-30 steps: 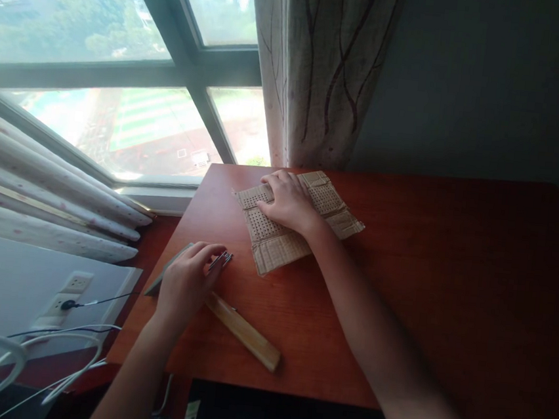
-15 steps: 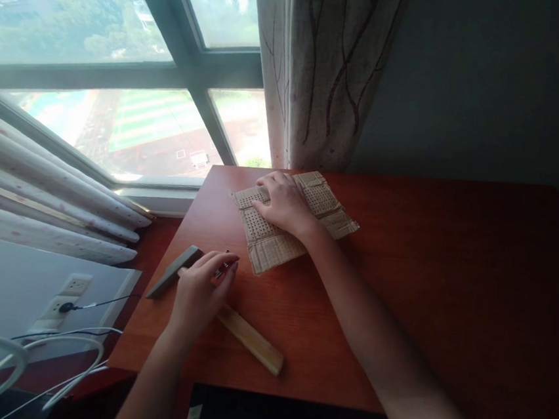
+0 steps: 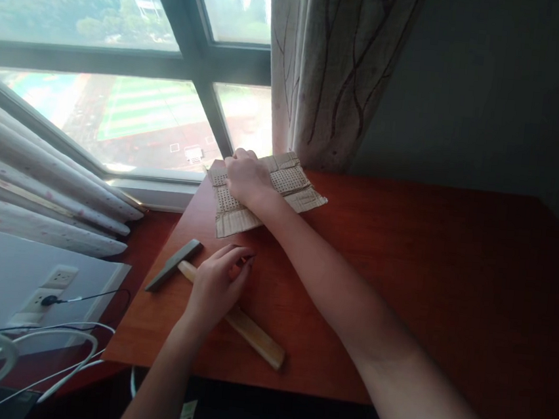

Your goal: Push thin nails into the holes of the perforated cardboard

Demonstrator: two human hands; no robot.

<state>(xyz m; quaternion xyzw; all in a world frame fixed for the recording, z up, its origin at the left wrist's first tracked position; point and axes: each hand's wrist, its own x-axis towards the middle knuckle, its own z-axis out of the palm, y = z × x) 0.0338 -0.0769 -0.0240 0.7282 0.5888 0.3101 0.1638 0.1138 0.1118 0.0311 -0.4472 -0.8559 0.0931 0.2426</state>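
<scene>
My right hand [image 3: 248, 177] is closed around the far left part of a creased piece of cardboard [image 3: 233, 221] with rows of small punched holes. The sheet looks tilted and partly lifted at the far left corner of the table; my palm hides some of it. My left hand [image 3: 218, 276] is held in a pinch over the table, with small dark metal pieces between thumb and fingers, too small to name surely. Under that hand lies a hammer [image 3: 257, 339], its wooden handle partly covered and its grey metal head to the left.
The reddish-brown wooden table [image 3: 425, 283] stretches to the right. A window [image 3: 144, 117] and curtains [image 3: 343, 64] stand behind and left. Beside the table's left edge are wall sockets [image 3: 44, 295] with a black plug and white cables [image 3: 82, 355].
My right hand has gone from lying spread on the cardboard to gripping it, and the sheet has shifted left and away. My left hand has moved slightly right. The hammer stays on the table.
</scene>
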